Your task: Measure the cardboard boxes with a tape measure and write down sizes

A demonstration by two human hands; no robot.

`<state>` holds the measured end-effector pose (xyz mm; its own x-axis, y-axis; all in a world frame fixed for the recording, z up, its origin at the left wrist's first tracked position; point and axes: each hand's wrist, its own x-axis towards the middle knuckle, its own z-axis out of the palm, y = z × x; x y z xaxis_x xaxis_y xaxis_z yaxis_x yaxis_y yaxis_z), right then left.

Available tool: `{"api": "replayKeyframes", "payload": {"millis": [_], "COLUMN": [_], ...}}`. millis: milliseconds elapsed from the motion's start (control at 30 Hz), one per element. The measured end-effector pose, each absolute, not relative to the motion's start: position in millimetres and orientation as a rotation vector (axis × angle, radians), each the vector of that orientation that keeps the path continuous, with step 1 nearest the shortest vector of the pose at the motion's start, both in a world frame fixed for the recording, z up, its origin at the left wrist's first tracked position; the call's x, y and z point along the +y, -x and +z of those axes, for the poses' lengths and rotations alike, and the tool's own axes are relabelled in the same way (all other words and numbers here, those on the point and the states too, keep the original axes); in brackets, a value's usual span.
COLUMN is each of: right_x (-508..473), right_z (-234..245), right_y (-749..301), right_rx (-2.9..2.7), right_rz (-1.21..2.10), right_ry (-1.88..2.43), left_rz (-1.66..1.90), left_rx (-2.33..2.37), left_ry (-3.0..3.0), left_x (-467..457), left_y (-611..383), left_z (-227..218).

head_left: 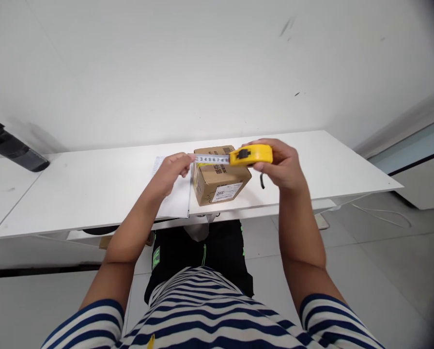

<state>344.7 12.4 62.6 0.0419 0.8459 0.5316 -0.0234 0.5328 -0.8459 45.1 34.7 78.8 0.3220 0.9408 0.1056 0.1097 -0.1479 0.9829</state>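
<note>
A yellow tape measure [257, 154] with a black lock button is gripped in my right hand [284, 162], its black wrist strap hanging below. Its pulled-out blade [213, 159] runs leftward over the top of a brown cardboard box [226, 177], with numbers facing me. The free end of the blade is pinched between thumb and finger of my left hand [173, 169], by the box's left edge. Whether the blade touches the cardboard I cannot tell. A white printed label [227, 192] is stuck on the box's near side.
Sheets of paper [175, 201] lie on the white table [82, 189], under my left hand and beside the box. A dark cylindrical object [15, 148] is at the far left. Behind the table rises a white wall [188, 68]. Cables [380, 213] lie on the floor at right.
</note>
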Motion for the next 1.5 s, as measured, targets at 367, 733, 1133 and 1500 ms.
{"api": "replayKeyframes", "payload": {"millis": [367, 733, 1133, 1500], "right_x": [83, 80, 74, 42], "right_z": [16, 4, 3, 34], "right_y": [-402, -394, -398, -372], "right_rx": [-1.144, -1.386, -1.417, -1.432], "right_rz": [0.789, 0.540, 0.509, 0.516], "right_ry": [0.854, 0.866, 0.989, 0.946], "left_rz": [0.791, 0.846, 0.843, 0.796], "left_rx": [1.259, 1.202, 1.223, 1.273], "left_ry": [-1.438, -1.136, -1.266, -1.726], "left_x": [59, 57, 67, 79], "left_y": [-50, -77, -79, -59], "left_z": [45, 33, 27, 66]}}
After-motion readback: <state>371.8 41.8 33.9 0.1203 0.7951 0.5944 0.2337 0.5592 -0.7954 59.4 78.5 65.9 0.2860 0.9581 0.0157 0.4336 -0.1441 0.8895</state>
